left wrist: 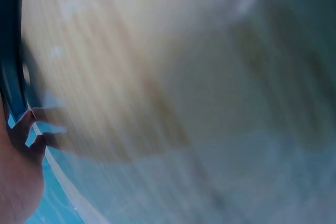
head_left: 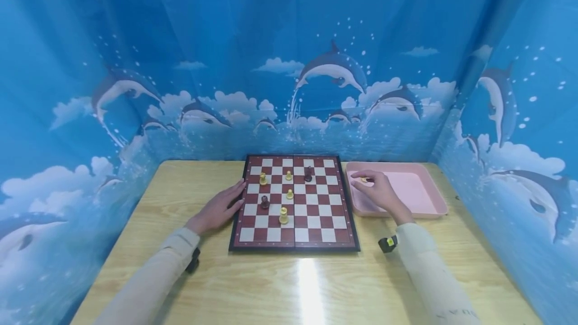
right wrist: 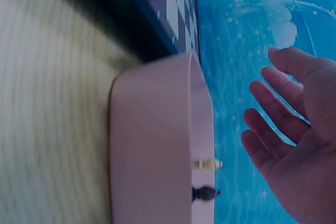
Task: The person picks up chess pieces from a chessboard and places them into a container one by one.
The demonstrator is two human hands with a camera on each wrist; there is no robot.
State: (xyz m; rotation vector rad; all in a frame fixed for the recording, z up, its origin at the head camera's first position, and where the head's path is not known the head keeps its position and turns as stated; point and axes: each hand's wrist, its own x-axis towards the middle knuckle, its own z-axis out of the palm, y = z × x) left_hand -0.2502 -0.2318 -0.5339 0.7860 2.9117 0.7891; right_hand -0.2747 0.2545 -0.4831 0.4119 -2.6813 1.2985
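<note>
My left hand [head_left: 219, 208] lies at the left edge of the chessboard [head_left: 320, 219], its extended fingers along the dark rim. In the left wrist view, part of the left hand [left wrist: 23, 166] shows at the lower left. On the board stand several gold pieces, among them a rook [head_left: 283, 215] and a pawn [head_left: 290, 194], plus a dark piece [head_left: 264, 202] and a taller dark piece [head_left: 308, 173]. My right hand [head_left: 378, 192] hovers over the left part of a pink tray [head_left: 422, 209]. The right wrist view shows that hand [right wrist: 299, 114] with fingers relaxed and apart, holding nothing.
Inside the tray stand a gold piece [right wrist: 209, 164] and a dark piece [right wrist: 206, 193], partly behind its wall. The wooden table [head_left: 253, 285] extends in front of the board. Blue dolphin-print curtains [head_left: 235, 54] enclose the back and sides.
</note>
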